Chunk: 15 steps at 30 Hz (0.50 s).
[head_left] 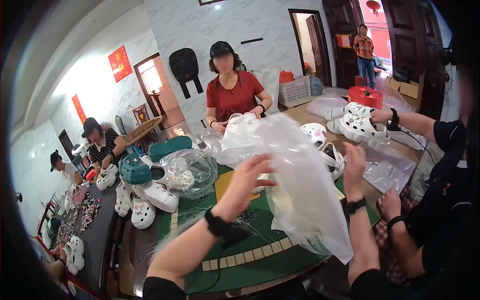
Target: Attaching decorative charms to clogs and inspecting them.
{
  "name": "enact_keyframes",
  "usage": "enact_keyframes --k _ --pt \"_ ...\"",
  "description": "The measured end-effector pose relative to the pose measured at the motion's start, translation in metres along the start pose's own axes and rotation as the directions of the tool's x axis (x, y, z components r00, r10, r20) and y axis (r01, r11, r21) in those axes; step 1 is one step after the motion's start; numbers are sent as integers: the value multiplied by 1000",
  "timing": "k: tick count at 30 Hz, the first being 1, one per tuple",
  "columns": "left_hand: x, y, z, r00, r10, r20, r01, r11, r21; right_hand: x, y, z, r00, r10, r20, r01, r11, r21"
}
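A clear, frosted plastic bag stands upright and blurred between my hands, over the green table. My left hand is at its left edge, fingers stretched and apart; the fingertips meet or nearly meet the plastic. To the right of the bag, my right hand is raised with its fingers up and loosely spread, nothing visible in it. Beside that hand lies a white clog, partly covered by the bag. A white clog with colourful charms sits behind the bag.
Opposite, a person in red handles white clogs in plastic. At right, a co-worker's hand holds charm-covered white clogs. Green clogs and white clogs are piled at left. A red twine roll stands at the back.
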State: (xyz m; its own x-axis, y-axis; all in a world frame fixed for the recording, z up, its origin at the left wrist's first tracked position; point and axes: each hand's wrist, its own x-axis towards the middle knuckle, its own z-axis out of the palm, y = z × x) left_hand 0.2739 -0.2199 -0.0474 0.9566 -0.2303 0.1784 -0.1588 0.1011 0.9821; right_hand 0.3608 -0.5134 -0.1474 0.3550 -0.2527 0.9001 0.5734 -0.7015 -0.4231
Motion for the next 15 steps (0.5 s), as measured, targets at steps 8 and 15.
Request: enact_keyframes --k 8,15 --pt "102 -59 81 988 -111 109 126 982 -140 -94 9 -155 772 632 70 -463 484 743" --pt "170 -99 149 988 -30 153 71 960 -270 -53 -47 -100 877 191 442 -136 979 -151"
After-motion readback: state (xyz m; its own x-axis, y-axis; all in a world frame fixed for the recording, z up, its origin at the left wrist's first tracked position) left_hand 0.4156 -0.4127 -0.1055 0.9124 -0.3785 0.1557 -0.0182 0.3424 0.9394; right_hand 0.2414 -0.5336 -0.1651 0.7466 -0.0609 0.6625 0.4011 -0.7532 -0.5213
